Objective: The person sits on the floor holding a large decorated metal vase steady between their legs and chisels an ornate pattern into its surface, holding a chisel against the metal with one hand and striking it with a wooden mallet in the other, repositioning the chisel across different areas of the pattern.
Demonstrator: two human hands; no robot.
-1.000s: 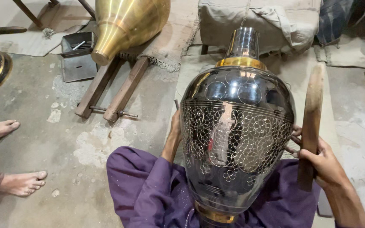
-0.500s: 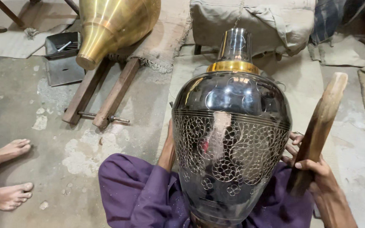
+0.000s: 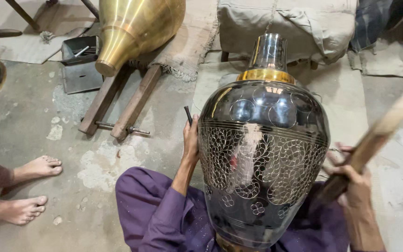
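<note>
A dark, shiny vase (image 3: 263,158) with a gold collar and fine engraved lattice lies in the person's lap between the hands, the left hand (image 3: 191,140) clenched on a thin dark tool (image 3: 188,115) at its side, the right hand (image 3: 350,184) gripping a blurred wooden stick (image 3: 374,137).

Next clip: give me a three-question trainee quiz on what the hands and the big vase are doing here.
1. True or false: the right hand grips a wooden mallet.
2. What does the left hand hold against the engraved vase? A) a thin dark tool B) a cloth C) a brush
3. Fill in: behind the vase, a ______-coloured vessel lies on a wooden stand.

Key: 1 true; 2 A, the thin dark tool; 3 brass.
</note>
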